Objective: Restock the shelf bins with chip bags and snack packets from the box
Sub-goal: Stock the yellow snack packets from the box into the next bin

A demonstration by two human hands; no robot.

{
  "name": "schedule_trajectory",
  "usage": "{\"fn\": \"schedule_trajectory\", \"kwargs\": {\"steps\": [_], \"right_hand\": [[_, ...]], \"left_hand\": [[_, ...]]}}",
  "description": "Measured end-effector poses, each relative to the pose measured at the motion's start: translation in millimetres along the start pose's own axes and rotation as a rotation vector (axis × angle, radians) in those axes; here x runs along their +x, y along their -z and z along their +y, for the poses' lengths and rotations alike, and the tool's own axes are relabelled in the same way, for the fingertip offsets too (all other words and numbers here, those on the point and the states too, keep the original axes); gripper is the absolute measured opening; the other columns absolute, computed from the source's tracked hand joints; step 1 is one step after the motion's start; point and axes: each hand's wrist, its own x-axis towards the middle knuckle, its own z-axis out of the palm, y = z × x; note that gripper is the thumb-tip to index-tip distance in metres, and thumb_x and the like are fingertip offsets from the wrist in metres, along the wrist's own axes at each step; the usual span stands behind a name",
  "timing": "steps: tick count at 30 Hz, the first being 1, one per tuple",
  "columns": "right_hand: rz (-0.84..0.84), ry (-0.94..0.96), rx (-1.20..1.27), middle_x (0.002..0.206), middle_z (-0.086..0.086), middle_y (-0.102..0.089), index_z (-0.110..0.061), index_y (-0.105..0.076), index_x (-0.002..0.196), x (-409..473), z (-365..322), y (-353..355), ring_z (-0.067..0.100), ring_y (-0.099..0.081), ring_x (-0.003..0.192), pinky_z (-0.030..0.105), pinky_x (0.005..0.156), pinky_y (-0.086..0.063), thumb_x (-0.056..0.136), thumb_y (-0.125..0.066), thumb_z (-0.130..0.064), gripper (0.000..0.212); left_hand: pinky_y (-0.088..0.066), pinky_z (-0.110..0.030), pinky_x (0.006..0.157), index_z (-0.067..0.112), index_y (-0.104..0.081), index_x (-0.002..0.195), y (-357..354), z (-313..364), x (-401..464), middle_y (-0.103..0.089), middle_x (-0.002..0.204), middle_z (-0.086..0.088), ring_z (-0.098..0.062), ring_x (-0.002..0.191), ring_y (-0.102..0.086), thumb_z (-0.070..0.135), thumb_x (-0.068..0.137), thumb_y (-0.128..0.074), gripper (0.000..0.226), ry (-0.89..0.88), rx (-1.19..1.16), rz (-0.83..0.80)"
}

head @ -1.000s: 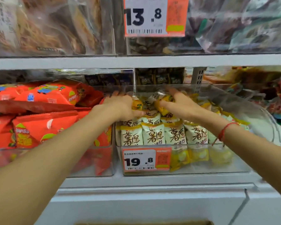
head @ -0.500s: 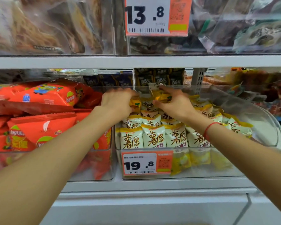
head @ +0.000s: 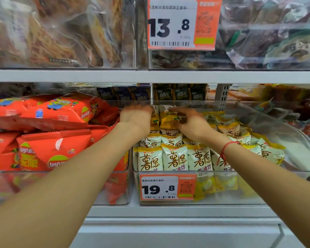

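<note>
Two clear bins are seen side by side on the lower shelf (head: 168, 210); the left bin (head: 113, 199) is filled with red chip bags (head: 54, 151), piled up high; the right bin (head: 254, 196) is filled with rows of white and yellow snack packets (head: 175, 158), stood upright; an orange price tag marked 19.8 (head: 166, 187) is stuck on the front of the right bin, and the bottoms of the front packets are covered by it. Dark small packs marked 85% (head: 179, 93) are lined up behind the bins; a bigger price tag marked 13.8 (head: 183, 24) is hung on the upper shelf, in front of clear bags of brown snacks (head: 61, 36). More bright packets at the far right (head: 293, 104) are blurred and cannot be told apart; the red bags are cut off at the left edge.

Both bare arms are stretched forward into the back of the right bin; a red string (head: 225, 149) is worn on the right wrist. The left hand (head: 135, 119) is laid palm down on the back packets, its fingertips blurred and partly hidden, so it cannot be told whether they are spread or curled. A yellow packet (head: 166, 119) at the back of the right bin is pinched by the curled fingers of the right hand (head: 190, 122); the packet is held just between the two hands.
</note>
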Motion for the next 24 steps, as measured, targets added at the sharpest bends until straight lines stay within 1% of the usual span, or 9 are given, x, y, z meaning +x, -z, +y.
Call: {"fn": "schedule_trajectory", "kwargs": {"steps": [2, 6, 10, 13, 15, 17, 21, 22, 24], "right_hand": [[-0.012, 0.009, -0.059, 0.121, 0.004, -0.06, -0.036, -0.044, 0.133, 2, -1, -1, 0.025, -0.065, 0.092, 0.04, 0.078, -0.058, 0.091, -0.058, -0.024, 0.046], [-0.014, 0.018, -0.166, 0.126, 0.006, -0.058, -0.033, -0.036, 0.14, -13, -9, 10, 0.025, -0.059, 0.104, 0.037, 0.088, -0.052, 0.09, -0.059, -0.026, 0.055], [0.097, 0.116, -0.194, 0.13, 0.001, -0.056, -0.023, -0.045, 0.136, -64, -22, 25, 0.018, -0.052, 0.117, 0.029, 0.091, -0.043, 0.089, -0.06, -0.026, 0.049], [0.104, 0.19, -0.04, 0.121, -0.007, -0.06, -0.025, -0.053, 0.127, -115, -34, 35, 0.007, -0.054, 0.109, 0.019, 0.088, -0.041, 0.087, -0.065, -0.021, 0.042], [0.076, 0.211, 0.048, 0.113, -0.012, -0.062, -0.027, -0.057, 0.121, -146, -42, 41, 0.002, -0.056, 0.101, 0.018, 0.086, -0.044, 0.085, -0.067, -0.02, 0.038], [-0.022, 0.214, 0.051, 0.103, -0.015, -0.063, -0.028, -0.06, 0.115, -176, -44, 37, -0.002, -0.057, 0.093, 0.02, 0.081, -0.048, 0.084, -0.068, -0.019, 0.033], [-0.264, 0.215, -0.192, 0.095, -0.016, -0.064, -0.031, -0.059, 0.113, -218, -36, 4, 0.003, -0.06, 0.085, 0.033, 0.077, -0.051, 0.088, -0.06, -0.028, 0.025], [-0.322, 0.209, -0.276, 0.097, -0.015, -0.064, -0.033, -0.057, 0.116, -225, -31, -7, 0.007, -0.06, 0.088, 0.032, 0.077, -0.049, 0.09, -0.057, -0.03, 0.027], [-0.442, 0.18, -0.465, 0.107, -0.009, -0.064, -0.032, -0.052, 0.123, -239, -16, -33, 0.013, -0.059, 0.1, 0.029, 0.079, -0.044, 0.092, -0.051, -0.033, 0.031]], "left_hand": [[-0.043, -0.038, 0.096, 0.024, -0.048, 0.133, 0, 0, 0, -0.048, 0.137, -0.005, -0.026, 0.127, -0.041, 0.016, 0.091, -0.056, 0.044, -0.004, 0.011, -0.015], [-0.041, -0.039, 0.096, 0.021, -0.045, 0.135, 10, 4, -12, -0.049, 0.137, -0.007, -0.028, 0.126, -0.042, 0.018, 0.091, -0.054, 0.045, -0.037, 0.008, 0.016], [-0.041, -0.037, 0.091, 0.021, -0.05, 0.132, 34, 19, -46, -0.055, 0.131, -0.003, -0.026, 0.121, -0.046, 0.026, 0.091, -0.052, 0.041, -0.102, -0.128, 0.141], [-0.04, -0.033, 0.087, 0.026, -0.053, 0.127, 50, 20, -91, -0.058, 0.124, 0.007, -0.018, 0.114, -0.049, 0.031, 0.09, -0.055, 0.037, -0.137, -0.312, 0.297], [-0.039, -0.029, 0.081, 0.027, -0.058, 0.12, 57, 12, -125, -0.061, 0.116, 0.01, -0.015, 0.106, -0.053, 0.03, 0.089, -0.057, 0.031, -0.138, -0.385, 0.411], [-0.041, -0.027, 0.074, 0.029, -0.061, 0.113, 54, 2, -164, -0.063, 0.108, 0.012, -0.013, 0.1, -0.055, 0.027, 0.087, -0.059, 0.025, -0.112, -0.439, 0.442], [-0.044, -0.029, 0.064, 0.03, -0.062, 0.108, 20, -8, -234, -0.063, 0.1, 0.014, -0.013, 0.095, -0.059, 0.028, 0.087, -0.057, 0.022, -0.041, -0.47, 0.297], [-0.045, -0.03, 0.066, 0.03, -0.062, 0.109, 8, -10, -249, -0.064, 0.102, 0.013, -0.015, 0.097, -0.06, 0.027, 0.088, -0.058, 0.022, -0.02, -0.455, 0.207], [-0.046, -0.032, 0.077, 0.031, -0.058, 0.117, -17, -13, -276, -0.061, 0.116, 0.013, -0.016, 0.109, -0.057, 0.03, 0.09, -0.054, 0.027, 0.026, -0.377, -0.069]]}}
